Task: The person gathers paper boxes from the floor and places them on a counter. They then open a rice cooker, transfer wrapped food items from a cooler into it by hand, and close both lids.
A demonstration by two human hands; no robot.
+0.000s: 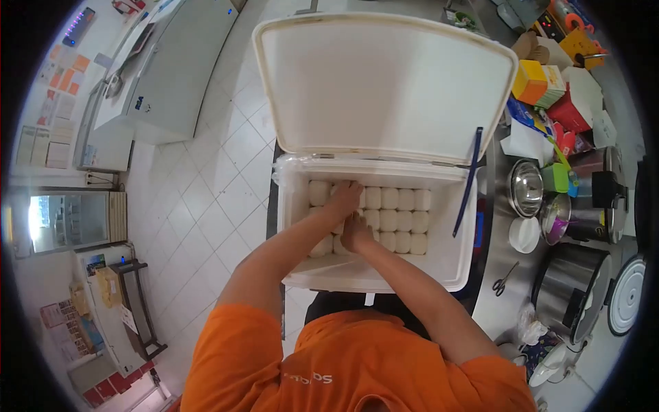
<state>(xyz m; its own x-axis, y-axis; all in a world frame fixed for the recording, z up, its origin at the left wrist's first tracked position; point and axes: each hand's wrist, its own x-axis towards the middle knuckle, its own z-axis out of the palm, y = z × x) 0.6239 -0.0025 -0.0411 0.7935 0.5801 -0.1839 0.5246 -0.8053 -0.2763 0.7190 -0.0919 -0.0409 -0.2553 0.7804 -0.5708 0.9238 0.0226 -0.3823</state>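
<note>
A deep white plastic bin (445,255) stands in front of me with pale, rounded pieces that look like dough balls (388,199) packed in rows on its floor. My left hand (345,197) reaches down among them left of the middle, its fingers curled together and pointing down. Close below it, my right hand (356,233) is also bent down into the rows, its fingertips hidden. The hands cover several of the pieces, and whatever is between the fingers does not show. The bin's hinged lid (384,82) is tipped back behind it.
A dark blue strip (468,182) lies across the bin's right edge. On the steel counter to the right are scissors (505,278), a metal bowl (527,188), a white bowl (524,235) and a large pot (571,292). White freezers (171,75) line the left across a tiled floor (223,178).
</note>
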